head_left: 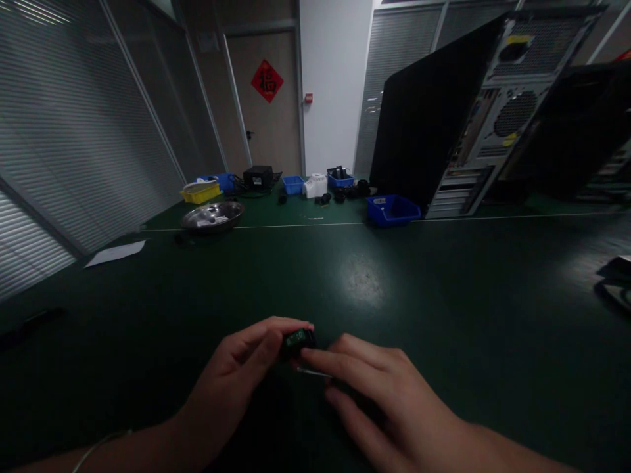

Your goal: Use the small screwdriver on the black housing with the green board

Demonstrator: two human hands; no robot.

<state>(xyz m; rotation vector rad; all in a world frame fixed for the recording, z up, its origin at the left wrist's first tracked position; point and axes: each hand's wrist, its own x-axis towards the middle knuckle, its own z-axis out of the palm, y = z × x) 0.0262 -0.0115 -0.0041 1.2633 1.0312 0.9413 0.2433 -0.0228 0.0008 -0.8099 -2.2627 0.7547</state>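
My left hand (241, 364) pinches a small black block (298, 339) between thumb and fingers, just above the green table. Its face is greenish with pale marks that I cannot read for sure. My right hand (379, 381) is close on the right, its index fingertip at the lower edge of the block. A thin, shiny metal tool (314, 372) sticks out from between the right thumb and fingers, pointing left under the block. Most of this tool is hidden by the hand, so its exact kind does not show.
A green table (276, 276) spreads out ahead. Across it stand a steel bowl (213, 217), a yellow tray (201, 192), a blue bin (393, 210), a white device (315, 186) and a large black computer case (434, 118). Paper (116, 253) lies left; a dark object (32, 325) lies nearer.
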